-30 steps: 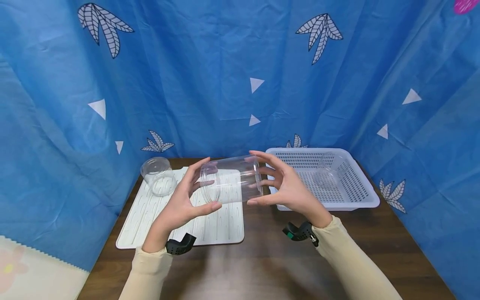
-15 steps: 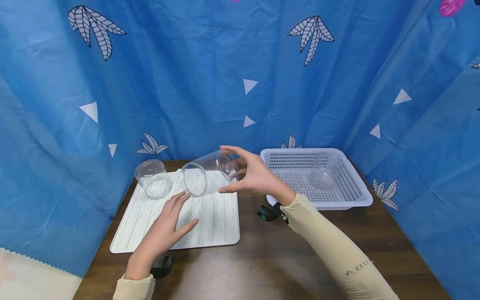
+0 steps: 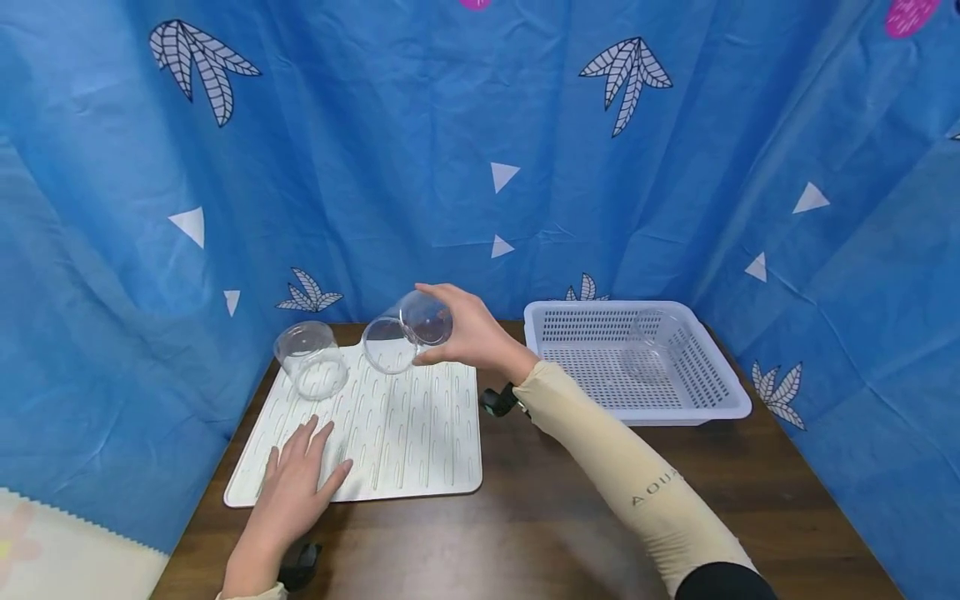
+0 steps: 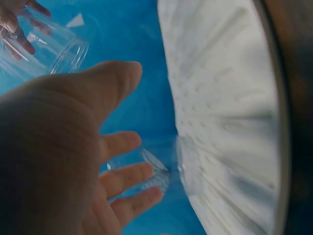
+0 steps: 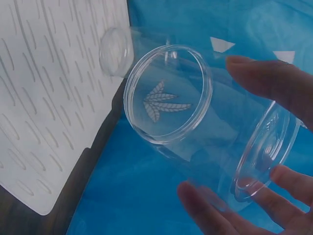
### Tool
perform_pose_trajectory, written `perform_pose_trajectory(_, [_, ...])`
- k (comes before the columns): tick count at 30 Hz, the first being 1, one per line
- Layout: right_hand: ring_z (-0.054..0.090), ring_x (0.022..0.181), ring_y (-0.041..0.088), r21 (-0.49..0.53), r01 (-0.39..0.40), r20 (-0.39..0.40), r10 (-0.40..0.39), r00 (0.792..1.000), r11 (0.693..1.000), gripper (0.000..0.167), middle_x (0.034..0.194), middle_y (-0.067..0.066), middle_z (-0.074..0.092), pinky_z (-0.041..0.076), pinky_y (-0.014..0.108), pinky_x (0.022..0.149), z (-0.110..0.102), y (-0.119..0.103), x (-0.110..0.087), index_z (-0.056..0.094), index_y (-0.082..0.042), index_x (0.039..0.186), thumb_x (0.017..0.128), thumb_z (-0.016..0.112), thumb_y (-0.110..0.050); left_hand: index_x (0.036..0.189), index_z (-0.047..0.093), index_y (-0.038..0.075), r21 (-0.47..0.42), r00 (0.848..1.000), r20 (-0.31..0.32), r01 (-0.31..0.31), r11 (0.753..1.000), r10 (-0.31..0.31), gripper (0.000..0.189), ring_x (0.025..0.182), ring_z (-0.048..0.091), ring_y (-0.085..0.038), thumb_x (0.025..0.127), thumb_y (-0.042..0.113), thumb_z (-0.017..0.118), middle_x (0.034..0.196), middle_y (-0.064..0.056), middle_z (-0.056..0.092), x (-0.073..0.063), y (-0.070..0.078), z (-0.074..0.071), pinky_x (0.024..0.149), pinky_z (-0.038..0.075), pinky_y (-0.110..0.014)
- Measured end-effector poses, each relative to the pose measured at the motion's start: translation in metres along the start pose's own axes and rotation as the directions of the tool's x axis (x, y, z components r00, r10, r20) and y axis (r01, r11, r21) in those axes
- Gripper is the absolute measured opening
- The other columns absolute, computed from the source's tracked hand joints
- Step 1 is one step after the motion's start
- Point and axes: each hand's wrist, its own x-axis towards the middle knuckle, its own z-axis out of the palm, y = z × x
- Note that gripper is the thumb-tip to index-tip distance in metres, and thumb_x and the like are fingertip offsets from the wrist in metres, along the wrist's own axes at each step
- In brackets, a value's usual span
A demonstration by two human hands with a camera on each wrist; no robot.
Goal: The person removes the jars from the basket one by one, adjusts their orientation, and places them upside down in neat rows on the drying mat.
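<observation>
My right hand (image 3: pixel 476 332) grips a clear cylindrical cup (image 3: pixel 386 342) near its base, thumb and fingers spread round it. In the head view the cup is tilted above the back of the white ridged mat (image 3: pixel 420 442), its mouth towards the lower left. The right wrist view shows the cup's round rim facing the mat and its base between the fingers. A second clear cup (image 3: pixel 309 362) stands upside down on the mat's back left corner. My left hand (image 3: pixel 295 485), fingers spread and empty, is over the front left of the mat.
A white perforated basket (image 3: pixel 693 414) stands at the back right of the brown table (image 3: pixel 547 525), with another clear cup (image 3: pixel 654 346) inside it. Blue curtain (image 3: pixel 420 150) encloses the table at the back and sides.
Both hands held the cup at first; the left let go and drew back towards the front left. My right hand carried the cup leftwards over the mat, tipping its mouth downward.
</observation>
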Motion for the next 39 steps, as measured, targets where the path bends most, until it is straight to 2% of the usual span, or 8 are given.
perform_pose_trajectory(4, [0.043, 0.155, 0.031, -0.054, -0.024, 0.039, 0.026, 0.999, 0.998, 0.110, 0.168, 0.009, 0.045, 0.042, 0.053, 0.121, 0.011, -0.001, 0.013, 0.038, -0.015, 0.171, 0.081, 0.100, -0.030, 0.156, 0.046, -0.012, -0.003, 0.994, 0.072, 0.082, 0.997, -0.081, 0.076, 0.151, 0.025, -0.066, 0.107, 0.040, 0.071, 0.165, -0.043, 0.029, -0.009, -0.014, 0.005, 0.110, 0.012, -0.092])
perform_pose_trajectory(8, [0.040, 0.158, 0.031, -0.090, -0.058, 0.078, 0.065, 0.995, 0.994, 0.109, 0.171, 0.009, 0.042, 0.036, 0.060, 0.125, 0.021, -0.003, 0.022, 0.036, -0.016, 0.172, 0.084, 0.098, -0.030, 0.158, 0.040, -0.015, 0.004, 0.978, 0.141, 0.153, 0.988, -0.152, 0.085, 0.151, 0.016, -0.071, 0.107, 0.047, 0.069, 0.166, -0.047, 0.019, -0.017, -0.027, 0.011, 0.106, 0.009, -0.095])
perform_pose_trajectory(15, [0.043, 0.155, 0.029, -0.165, -0.097, 0.088, 0.112, 0.990, 0.982, 0.108, 0.170, 0.007, 0.043, 0.037, 0.059, 0.124, 0.035, -0.001, 0.037, 0.037, -0.017, 0.172, 0.083, 0.097, -0.031, 0.159, 0.033, -0.018, -0.008, 0.950, 0.207, 0.240, 0.971, -0.234, 0.092, 0.150, 0.008, -0.073, 0.109, 0.052, 0.063, 0.166, -0.050, 0.008, -0.026, -0.045, 0.019, 0.108, 0.005, -0.095])
perform_pose_trajectory(20, [0.045, 0.154, 0.031, -0.180, -0.113, 0.095, 0.131, 0.987, 0.977, 0.107, 0.169, 0.009, 0.045, 0.039, 0.055, 0.123, 0.045, 0.001, 0.045, 0.039, -0.015, 0.171, 0.082, 0.098, -0.029, 0.160, 0.032, -0.017, -0.006, 0.939, 0.229, 0.264, 0.965, -0.255, 0.095, 0.149, 0.009, -0.074, 0.109, 0.058, 0.059, 0.166, -0.050, 0.006, -0.031, -0.053, 0.021, 0.109, 0.004, -0.094])
perform_pose_trajectory(27, [0.050, 0.149, 0.031, -0.214, -0.132, 0.128, 0.161, 0.979, 0.968, 0.104, 0.169, 0.011, 0.045, 0.048, 0.046, 0.117, 0.063, 0.003, 0.055, 0.039, -0.012, 0.170, 0.085, 0.096, -0.027, 0.161, 0.029, -0.016, -0.012, 0.924, 0.264, 0.291, 0.957, -0.278, 0.098, 0.150, 0.005, -0.074, 0.109, 0.062, 0.058, 0.166, -0.049, 0.006, -0.034, -0.056, 0.022, 0.110, 0.000, -0.093])
perform_pose_trajectory(30, [0.054, 0.146, 0.029, -0.248, -0.123, 0.121, 0.157, 0.980, 0.961, 0.103, 0.166, 0.010, 0.048, 0.049, 0.041, 0.115, 0.070, 0.004, 0.060, 0.042, -0.009, 0.168, 0.084, 0.097, -0.027, 0.162, 0.029, -0.016, -0.018, 0.924, 0.265, 0.292, 0.956, -0.277, 0.098, 0.150, 0.004, -0.074, 0.109, 0.062, 0.058, 0.167, -0.049, 0.005, -0.032, -0.056, 0.022, 0.110, 0.000, -0.093])
perform_pose_trajectory(34, [0.055, 0.144, 0.027, -0.302, -0.110, 0.116, 0.151, 0.982, 0.947, 0.101, 0.164, 0.009, 0.051, 0.050, 0.036, 0.113, 0.078, 0.005, 0.066, 0.044, -0.007, 0.167, 0.083, 0.096, -0.028, 0.162, 0.030, -0.016, -0.022, 0.931, 0.251, 0.280, 0.960, -0.265, 0.098, 0.150, 0.005, -0.074, 0.109, 0.062, 0.058, 0.167, -0.049, 0.006, -0.031, -0.057, 0.022, 0.109, 0.000, -0.093])
perform_pose_trajectory(39, [0.055, 0.145, 0.030, -0.335, -0.127, 0.125, 0.178, 0.976, 0.934, 0.099, 0.166, 0.009, 0.048, 0.051, 0.035, 0.111, 0.088, 0.005, 0.073, 0.042, -0.009, 0.168, 0.086, 0.095, -0.029, 0.161, 0.031, -0.016, -0.024, 0.936, 0.239, 0.271, 0.962, -0.258, 0.097, 0.149, 0.007, -0.074, 0.109, 0.061, 0.059, 0.166, -0.050, 0.008, -0.032, -0.057, 0.024, 0.109, 0.000, -0.094])
